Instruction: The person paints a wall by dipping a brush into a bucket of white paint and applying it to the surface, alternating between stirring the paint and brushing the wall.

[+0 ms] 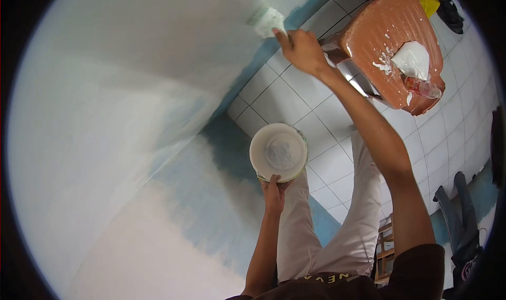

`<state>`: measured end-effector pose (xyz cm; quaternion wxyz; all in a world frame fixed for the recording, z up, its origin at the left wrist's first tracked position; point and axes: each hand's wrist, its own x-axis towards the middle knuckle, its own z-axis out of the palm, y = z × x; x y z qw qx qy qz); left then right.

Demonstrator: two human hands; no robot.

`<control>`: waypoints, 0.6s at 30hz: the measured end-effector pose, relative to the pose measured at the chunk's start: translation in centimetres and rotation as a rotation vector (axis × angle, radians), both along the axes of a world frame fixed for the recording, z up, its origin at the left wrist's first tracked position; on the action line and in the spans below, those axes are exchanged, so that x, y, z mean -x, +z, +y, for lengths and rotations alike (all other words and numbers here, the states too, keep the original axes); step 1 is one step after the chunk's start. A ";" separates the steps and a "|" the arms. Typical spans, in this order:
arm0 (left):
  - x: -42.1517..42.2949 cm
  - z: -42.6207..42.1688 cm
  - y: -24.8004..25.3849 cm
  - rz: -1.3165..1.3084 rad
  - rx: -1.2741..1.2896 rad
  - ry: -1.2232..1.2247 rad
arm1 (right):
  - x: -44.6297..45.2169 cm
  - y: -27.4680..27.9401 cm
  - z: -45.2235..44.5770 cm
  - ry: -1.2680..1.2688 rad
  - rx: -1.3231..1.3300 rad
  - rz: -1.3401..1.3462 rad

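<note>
My left hand (274,191) grips the near rim of a round white bucket (256,151), thumb over the edge, with a little whitish paint at the bottom. Up and to the right, my right hand (301,48) is closed around the handle of a wide paint brush (269,22). White paint covers the brush, and its bristle end is at the wall (211,36), which shows patchy whitish paint over blue. Whether the bristles press on the wall is hard to tell.
An orange-brown plastic stool (369,31) with white splatters stands at the upper right, bearing a white bag (412,59) and a plastic bottle (423,87). White floor tiles (282,100) lie below. A wooden ladder-like frame (386,250) and dark clothing (464,221) are at the lower right.
</note>
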<state>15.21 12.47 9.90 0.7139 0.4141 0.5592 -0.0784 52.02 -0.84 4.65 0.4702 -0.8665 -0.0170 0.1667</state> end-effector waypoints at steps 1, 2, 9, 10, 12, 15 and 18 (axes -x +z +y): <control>-0.1 -0.1 -0.1 -0.008 0.022 -0.009 | 0.4 2.9 -0.6 0.028 -0.083 -0.029; -0.1 -0.2 0.0 0.004 0.021 -0.012 | 0.9 5.2 -1.1 0.057 -0.169 -0.048; -1.6 0.2 0.8 0.065 0.017 -0.075 | -0.5 -1.8 1.9 -0.045 -0.357 -0.200; -1.8 0.5 0.7 0.058 0.025 -0.099 | -0.6 -4.5 1.7 -0.027 -0.267 -0.145; -2.7 0.7 1.2 0.063 0.011 -0.102 | -0.4 -8.2 1.0 -0.012 -0.125 0.024; -3.3 1.0 0.7 0.056 -0.030 -0.105 | -0.3 -13.7 1.0 -0.026 0.047 0.280; -3.6 1.2 0.6 0.053 -0.062 -0.103 | 0.4 -13.1 1.7 -0.098 0.140 0.398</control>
